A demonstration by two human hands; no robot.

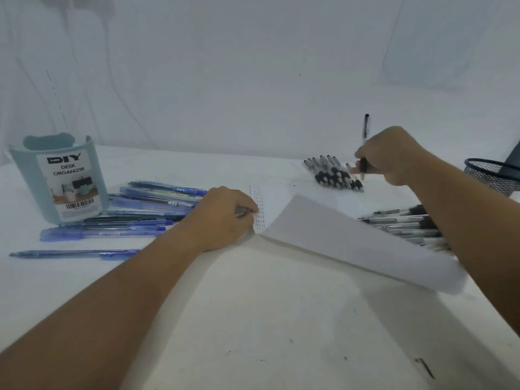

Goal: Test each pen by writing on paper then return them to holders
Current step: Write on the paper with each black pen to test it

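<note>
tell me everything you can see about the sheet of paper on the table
The white sheet of paper lies on the pale table between the two hands. Its near right part is lifted and curls over, hiding some of the black-and-silver pens beside it. A column of small handwritten words, apparently "Test", runs down its left edge. The left hand rests on that edge, fingertips curled onto it. The right hand grips a black pen above the far edge; whether its tip touches the paper is unclear.

Looks like a plain desk/office-type workstation: white table [253,305] against a bare white wall [225,80]. Stationery only: teal holder labelled "DIY Desk Organizer" [60,178], black mesh pen cup [492,175], loose blue pens [135,209] and a sheet of paper [351,243].
</note>
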